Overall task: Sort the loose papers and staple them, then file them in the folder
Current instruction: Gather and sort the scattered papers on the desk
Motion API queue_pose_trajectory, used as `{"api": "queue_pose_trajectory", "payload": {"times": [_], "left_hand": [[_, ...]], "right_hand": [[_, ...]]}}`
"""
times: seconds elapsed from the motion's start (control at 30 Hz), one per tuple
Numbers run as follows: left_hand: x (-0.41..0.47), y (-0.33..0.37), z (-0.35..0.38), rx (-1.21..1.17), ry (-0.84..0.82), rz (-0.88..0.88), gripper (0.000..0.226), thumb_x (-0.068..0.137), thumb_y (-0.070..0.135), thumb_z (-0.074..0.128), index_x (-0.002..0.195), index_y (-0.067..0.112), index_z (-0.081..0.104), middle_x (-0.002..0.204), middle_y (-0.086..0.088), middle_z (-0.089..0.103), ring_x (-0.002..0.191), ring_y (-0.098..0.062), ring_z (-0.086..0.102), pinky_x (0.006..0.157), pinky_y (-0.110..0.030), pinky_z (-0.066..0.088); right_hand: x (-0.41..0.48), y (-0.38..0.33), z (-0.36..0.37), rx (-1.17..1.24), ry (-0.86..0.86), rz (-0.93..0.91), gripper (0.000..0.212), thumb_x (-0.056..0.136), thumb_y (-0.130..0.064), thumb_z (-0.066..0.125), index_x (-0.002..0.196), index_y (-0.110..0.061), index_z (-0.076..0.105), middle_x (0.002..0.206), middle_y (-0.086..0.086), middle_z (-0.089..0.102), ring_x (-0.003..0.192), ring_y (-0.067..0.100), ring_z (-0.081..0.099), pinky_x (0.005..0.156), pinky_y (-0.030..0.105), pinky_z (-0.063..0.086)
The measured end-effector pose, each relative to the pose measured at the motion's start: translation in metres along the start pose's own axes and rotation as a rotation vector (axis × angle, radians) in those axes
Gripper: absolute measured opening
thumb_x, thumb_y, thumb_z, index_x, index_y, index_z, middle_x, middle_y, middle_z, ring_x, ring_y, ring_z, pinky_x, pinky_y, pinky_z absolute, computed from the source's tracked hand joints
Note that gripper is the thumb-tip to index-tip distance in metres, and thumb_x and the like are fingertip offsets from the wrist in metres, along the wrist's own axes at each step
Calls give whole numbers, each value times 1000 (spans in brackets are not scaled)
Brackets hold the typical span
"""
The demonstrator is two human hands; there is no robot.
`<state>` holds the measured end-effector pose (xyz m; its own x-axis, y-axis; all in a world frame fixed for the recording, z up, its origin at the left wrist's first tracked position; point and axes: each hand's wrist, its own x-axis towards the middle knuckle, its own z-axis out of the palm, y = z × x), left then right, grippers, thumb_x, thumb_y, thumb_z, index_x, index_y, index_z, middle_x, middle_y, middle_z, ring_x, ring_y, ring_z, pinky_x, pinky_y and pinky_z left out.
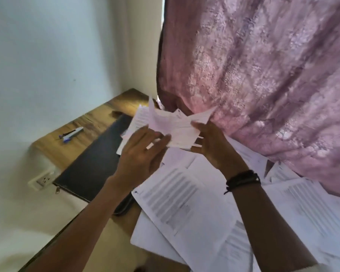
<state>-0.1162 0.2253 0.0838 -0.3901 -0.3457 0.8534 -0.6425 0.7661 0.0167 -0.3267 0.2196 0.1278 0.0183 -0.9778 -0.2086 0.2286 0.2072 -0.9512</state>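
Note:
I hold a bundle of printed sheets (171, 124) raised above the desk, fanned and bent. My left hand (141, 152) grips its lower left side, fingers spread over the front. My right hand (210, 142) pinches its right edge; a black band circles that wrist. Many loose printed papers (186, 205) lie overlapping on the desk below my arms. A black zip folder (90, 163) lies shut flat to the left of the papers. A white and blue stapler (72, 132) rests at the far left corner of the desk.
The wooden desk (98, 116) stands against a pale wall on the left. A pink patterned curtain (263, 75) hangs at the right and drapes onto the far papers. A wall socket (44, 180) sits below the desk's left edge.

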Motion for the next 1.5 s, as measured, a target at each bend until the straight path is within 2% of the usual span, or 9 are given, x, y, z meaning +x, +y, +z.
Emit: {"api": "queue_pose_trajectory", "payload": {"times": [0.13,0.3,0.37,0.5,0.6,0.8,1.07,1.2,1.5], "left_hand": [[-23,34,6,-233,3,-74,53,92,50,49,125,9,53,130,-17,53,126,-32,46,106,-56,35],[-46,16,45,-461,173,-808,43,97,48,42,133,24,44,138,3,47,125,-7,46,101,-21,42],[-52,-11,69,-404,94,-996,45,94,50,49,131,24,49,136,5,51,121,-8,50,97,-21,43],[-66,-88,104,-15,-170,-917,49,85,50,57,118,15,57,114,-11,64,105,-32,60,91,-41,48],[-82,-130,120,228,-433,-1026,74,79,64,56,134,14,48,129,-21,56,117,-41,53,97,-49,44],[-96,-115,132,375,-383,-1035,71,89,52,56,137,2,42,139,-28,42,129,-45,38,106,-52,29],[-95,-112,116,75,-32,-1062,12,91,18,54,90,13,65,104,-15,68,99,-37,61,82,-39,46],[-88,-106,107,-32,303,-1057,21,96,19,50,106,10,66,107,-17,68,99,-39,60,78,-35,40],[-73,-93,92,-424,772,-1026,21,98,16,51,113,2,56,111,-14,61,105,-30,58,85,-27,42]], "right_hand": [[-21,41,-54,-68,101,-16,54,83,3,58,133,-15,51,121,10,67,112,33,63,94,50,53],[-34,102,-109,-96,136,-107,56,86,6,53,138,-14,45,124,6,66,110,26,64,83,34,57],[-35,125,-119,-138,153,-156,54,87,8,51,137,-11,45,122,9,65,110,26,64,79,29,57],[-31,161,-127,-137,247,-222,64,84,16,49,137,-21,45,109,0,72,88,11,71,64,20,56],[-26,182,-124,-178,261,-274,69,86,16,49,138,-29,40,104,-11,73,92,7,69,61,15,54],[-18,196,-119,-164,265,-309,68,90,12,51,144,-27,35,112,-16,68,85,-3,68,57,12,52],[-19,204,-120,-97,258,-258,52,92,2,54,134,-27,46,120,-2,69,106,22,66,76,36,55],[-21,204,-121,-49,250,-274,57,88,8,55,133,-26,48,116,3,70,106,28,66,85,47,54],[-17,190,-129,74,316,-334,69,67,8,76,129,-6,49,91,4,70,84,22,64,52,23,56]]}}
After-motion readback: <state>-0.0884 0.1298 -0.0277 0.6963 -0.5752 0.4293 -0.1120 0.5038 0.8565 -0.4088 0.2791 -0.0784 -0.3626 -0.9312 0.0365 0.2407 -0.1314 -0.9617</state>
